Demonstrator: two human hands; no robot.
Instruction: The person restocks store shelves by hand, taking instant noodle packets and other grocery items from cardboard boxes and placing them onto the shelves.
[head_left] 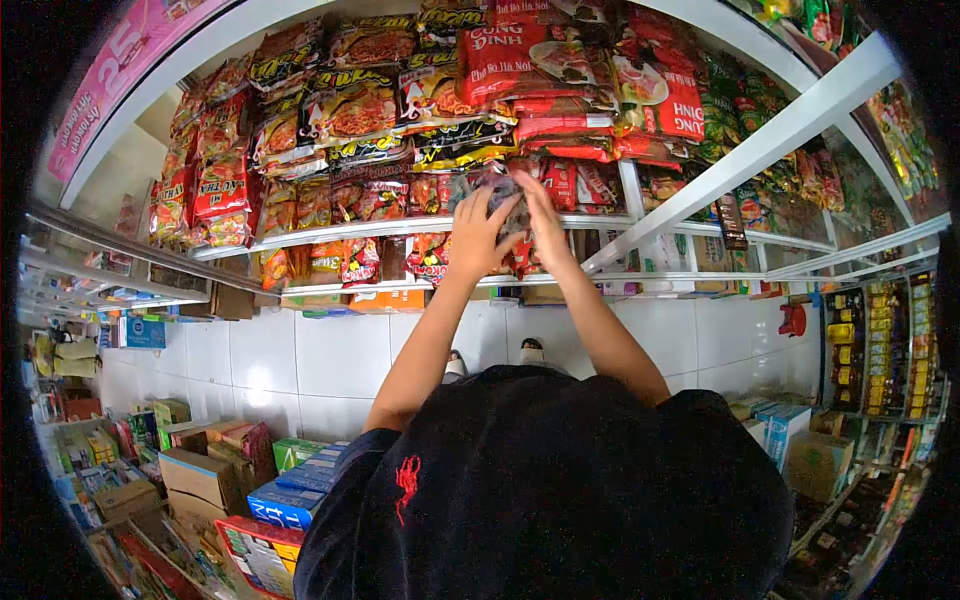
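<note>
Two grips meet at the front of a noodle shelf, one dark, crumpled bundle (513, 196) between them. The left grip (478, 230) has its fingers parted, the fingertips at the bundle; the right grip (543, 222) is held longer and straighter, just beside it, its fingers nearly together. The bundle is blurred and partly covered by the fingers, so what it is, and whether either grip is clamped on it or merely touching, I cannot tell.

The bundle lies above one white shelf rail (400, 226), among small red packets. Behind it are stacked black-labelled noodle packs (350, 105), overlapping too much to count. To their right, at least two large red packs (655, 92) show a printed bowl; those underneath are mostly hidden. At the left is a pile of red-and-white packs (222, 178), again uncountable. One pink sign (110, 85) is cut off at the upper left, and one white beam (740, 155) slants across the right.

Below the shelf, two sandalled feet (532, 350) show on the tiled floor (340, 345), partly hidden by one dark shirt (590, 480) bearing one red emblem (407, 485). One small red stool (792, 320) stands farther right. Stacked cartons (195, 478) at the lower left are distorted toward the dark edge.
</note>
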